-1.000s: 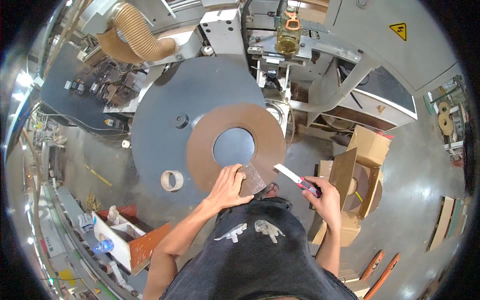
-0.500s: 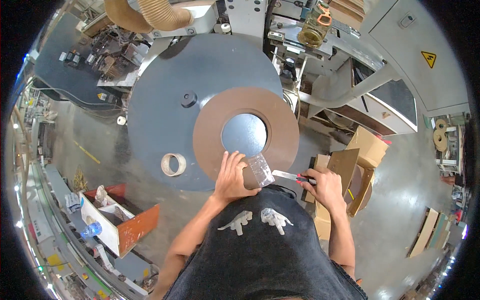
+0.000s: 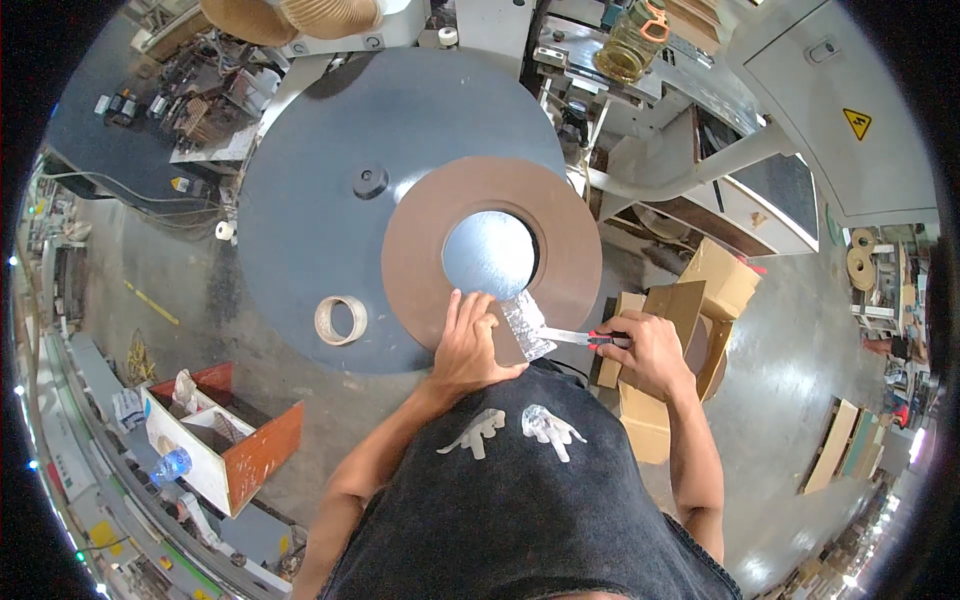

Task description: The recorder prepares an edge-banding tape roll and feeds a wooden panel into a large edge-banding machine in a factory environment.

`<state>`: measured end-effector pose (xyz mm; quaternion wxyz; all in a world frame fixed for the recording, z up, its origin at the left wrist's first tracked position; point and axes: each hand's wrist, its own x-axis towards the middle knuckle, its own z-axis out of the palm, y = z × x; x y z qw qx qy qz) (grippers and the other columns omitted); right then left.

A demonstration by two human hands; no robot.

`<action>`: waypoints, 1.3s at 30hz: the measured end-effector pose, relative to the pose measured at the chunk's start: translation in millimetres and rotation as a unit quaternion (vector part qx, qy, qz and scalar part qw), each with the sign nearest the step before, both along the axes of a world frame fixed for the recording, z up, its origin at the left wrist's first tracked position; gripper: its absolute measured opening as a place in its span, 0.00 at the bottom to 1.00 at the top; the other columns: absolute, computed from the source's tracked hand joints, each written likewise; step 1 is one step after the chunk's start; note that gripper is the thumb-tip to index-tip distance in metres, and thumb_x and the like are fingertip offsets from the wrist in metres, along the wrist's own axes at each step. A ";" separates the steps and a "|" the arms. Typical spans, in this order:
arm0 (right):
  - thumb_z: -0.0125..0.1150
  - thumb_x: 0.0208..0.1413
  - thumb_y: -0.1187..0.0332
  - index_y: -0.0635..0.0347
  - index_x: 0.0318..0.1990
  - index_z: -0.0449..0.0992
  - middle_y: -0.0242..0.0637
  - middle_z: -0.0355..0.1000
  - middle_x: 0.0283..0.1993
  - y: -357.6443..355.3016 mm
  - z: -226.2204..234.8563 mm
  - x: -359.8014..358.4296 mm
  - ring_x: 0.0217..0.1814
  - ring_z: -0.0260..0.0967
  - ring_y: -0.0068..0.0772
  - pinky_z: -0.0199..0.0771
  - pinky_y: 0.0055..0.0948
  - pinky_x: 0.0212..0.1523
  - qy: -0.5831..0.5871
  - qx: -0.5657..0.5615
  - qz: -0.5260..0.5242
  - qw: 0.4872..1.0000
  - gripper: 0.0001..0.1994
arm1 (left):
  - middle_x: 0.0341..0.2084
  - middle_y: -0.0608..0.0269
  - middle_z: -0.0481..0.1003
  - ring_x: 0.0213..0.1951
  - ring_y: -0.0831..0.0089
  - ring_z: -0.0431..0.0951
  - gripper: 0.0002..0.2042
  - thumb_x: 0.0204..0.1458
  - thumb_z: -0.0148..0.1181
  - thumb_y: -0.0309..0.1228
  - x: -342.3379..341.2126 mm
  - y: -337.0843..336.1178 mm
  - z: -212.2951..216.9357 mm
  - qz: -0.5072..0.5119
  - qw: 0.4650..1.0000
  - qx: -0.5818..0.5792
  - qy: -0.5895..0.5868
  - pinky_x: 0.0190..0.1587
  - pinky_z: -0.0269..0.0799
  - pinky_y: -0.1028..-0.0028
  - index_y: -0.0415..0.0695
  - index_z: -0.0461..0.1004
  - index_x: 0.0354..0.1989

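A large roll of brown edge banding (image 3: 570, 240) lies on a round dark grey disc table (image 3: 300, 210). My left hand (image 3: 468, 345) grips the near side of the roll, fingers over its top and thumb towards me. Clear shiny tape (image 3: 527, 325) crosses the brown surface beside that hand. My right hand (image 3: 650, 350) is closed round the red and black handle of a utility knife (image 3: 568, 337). The blade points left, with its tip at the tape; whether it cuts into it I cannot tell. Part of the roll is hidden under my left hand.
A pale ring (image 3: 341, 320) and a black knob (image 3: 370, 180) are on the disc. Open cardboard boxes (image 3: 715, 290) stand at right, a grey cabinet (image 3: 850, 60) behind. At lower left is a wooden box (image 3: 265, 455); a glass jar (image 3: 622, 60) stands on the machine.
The knife and right hand have shifted slightly with the blade tip now against the tape. The taped part has turned a little and looks more crumpled. My left hand keeps its hold.
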<state>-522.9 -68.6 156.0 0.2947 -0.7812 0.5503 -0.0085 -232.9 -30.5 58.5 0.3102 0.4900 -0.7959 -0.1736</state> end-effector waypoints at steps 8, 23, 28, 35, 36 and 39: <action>0.69 0.46 0.59 0.49 0.40 0.82 0.38 0.76 0.33 -3.6 6.9 8.5 0.34 0.75 0.45 0.74 0.42 0.38 0.042 -0.003 0.027 0.999 0.13 | 0.52 0.39 0.65 0.58 0.43 0.65 0.40 0.23 0.81 0.42 1.3 1.0 -2.2 -0.003 1.000 -0.002 0.019 0.65 0.49 0.39 0.37 0.60 0.42; 0.72 0.45 0.61 0.50 0.41 0.82 0.39 0.77 0.29 -8.8 1.3 18.4 0.31 0.76 0.40 0.74 0.36 0.34 0.007 0.010 0.038 0.999 0.14 | 0.53 0.40 0.63 0.60 0.44 0.61 0.40 0.26 0.80 0.46 1.9 3.8 -8.8 0.005 1.000 0.023 -0.008 0.67 0.46 0.40 0.36 0.61 0.42; 0.72 0.45 0.61 0.51 0.40 0.82 0.38 0.76 0.31 -11.1 -1.8 19.7 0.31 0.76 0.39 0.74 0.35 0.34 0.013 -0.004 0.066 0.998 0.14 | 0.53 0.40 0.63 0.62 0.44 0.59 0.39 0.27 0.78 0.48 2.5 4.4 -10.5 0.003 1.000 0.025 0.000 0.68 0.44 0.41 0.36 0.63 0.42; 0.69 0.47 0.60 0.51 0.41 0.81 0.37 0.77 0.35 -15.2 2.3 24.3 0.37 0.75 0.43 0.73 0.40 0.39 0.022 0.013 0.078 0.997 0.13 | 0.54 0.39 0.62 0.62 0.43 0.59 0.38 0.27 0.78 0.47 2.7 4.4 -10.5 0.002 0.999 0.033 -0.004 0.69 0.42 0.41 0.36 0.63 0.42; 0.69 0.47 0.60 0.51 0.41 0.81 0.37 0.77 0.35 -16.3 3.3 25.8 0.37 0.75 0.43 0.73 0.40 0.39 0.023 0.013 0.078 0.997 0.13 | 0.54 0.38 0.62 0.62 0.42 0.59 0.38 0.28 0.78 0.47 2.9 4.5 -10.6 0.001 0.999 0.038 -0.007 0.69 0.42 0.41 0.36 0.63 0.42; 0.69 0.47 0.60 0.51 0.40 0.81 0.37 0.78 0.36 -17.9 4.1 28.8 0.37 0.75 0.44 0.73 0.40 0.41 0.032 0.012 0.091 0.995 0.13 | 0.54 0.38 0.62 0.62 0.42 0.58 0.38 0.28 0.77 0.48 2.3 4.4 -10.6 0.001 0.999 0.045 -0.020 0.69 0.41 0.42 0.36 0.63 0.42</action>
